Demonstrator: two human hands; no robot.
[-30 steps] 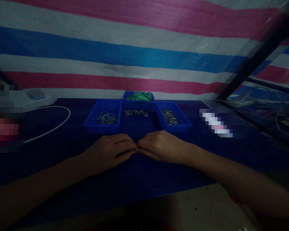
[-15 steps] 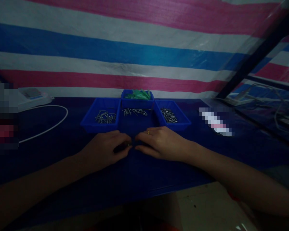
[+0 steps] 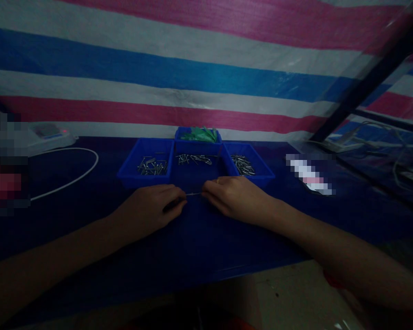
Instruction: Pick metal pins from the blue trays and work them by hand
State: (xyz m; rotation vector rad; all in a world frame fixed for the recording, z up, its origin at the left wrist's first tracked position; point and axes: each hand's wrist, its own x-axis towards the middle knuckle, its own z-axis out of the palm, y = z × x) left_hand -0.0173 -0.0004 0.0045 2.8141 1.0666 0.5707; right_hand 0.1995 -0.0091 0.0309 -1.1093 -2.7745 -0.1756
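Note:
A thin metal rod spans the gap between my two hands, just above the table in front of the bins. My left hand pinches its left end between thumb and fingers. At the other end, the closed fingers of my right hand grip it; a ring is on one finger. Several slim metal pins lie loose on the blue table beyond my hands. More pins lie in the left blue bin and in the right blue bin. The rod's ends are hidden by my fingers.
A blue bin holding green plastic packets stands at the back. On the left is a white scale with a looping white cable. A blurred-out flat object lies right. Striped sheeting hangs behind.
My hands have moved slightly apart and away from me, the right one more so. The thin rod now shows between them, and my right fingers have closed.

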